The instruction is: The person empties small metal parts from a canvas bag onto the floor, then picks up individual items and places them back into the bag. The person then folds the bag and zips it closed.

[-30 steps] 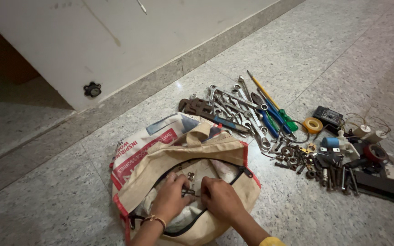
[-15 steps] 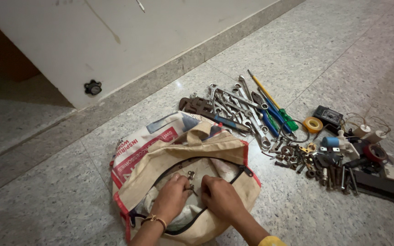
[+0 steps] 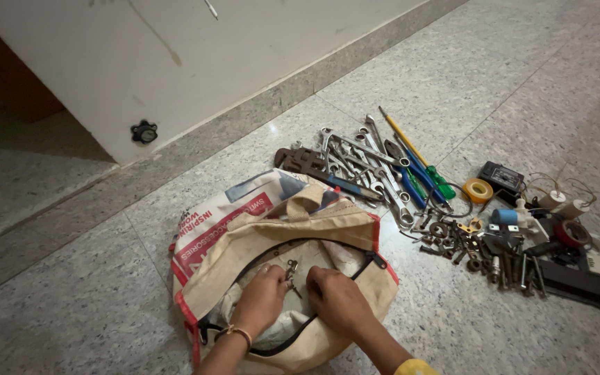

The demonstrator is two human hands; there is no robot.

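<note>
**Both hands at the mouth of an unzipped cloth tool bag**

A beige cloth tool bag (image 3: 244, 243) with red edging lies on the speckled stone floor (image 3: 71, 292), its zip (image 3: 355, 267) drawn open along the top. Both hands are inside the opening. The left hand (image 3: 262, 298), with a thin bangle at the wrist, has its fingers curled narrowly around a small metal part (image 3: 291, 269), a short piece that may be a bolt or hook; its exact kind cannot be told. The right hand (image 3: 338, 298) lies just beside it, palm down, fingers bent and pressed to the bag's pale lining; whether it grips anything cannot be told.

To the right of the bag, tools are laid out on the floor. A row of spanners (image 3: 369, 163) lies nearest, beside a dark pipe wrench (image 3: 303, 161). Next to these are a blue-handled screwdriver (image 3: 411, 184) and a green-handled screwdriver (image 3: 439, 184). Farther right are a yellow tape roll (image 3: 479, 189), a small black box (image 3: 501, 176), a red tape roll (image 3: 572, 232), and a heap of nuts and bolts (image 3: 473, 246). A white wall (image 3: 258, 55) rises behind, with a small black fitting (image 3: 144, 131) near its base.
</note>
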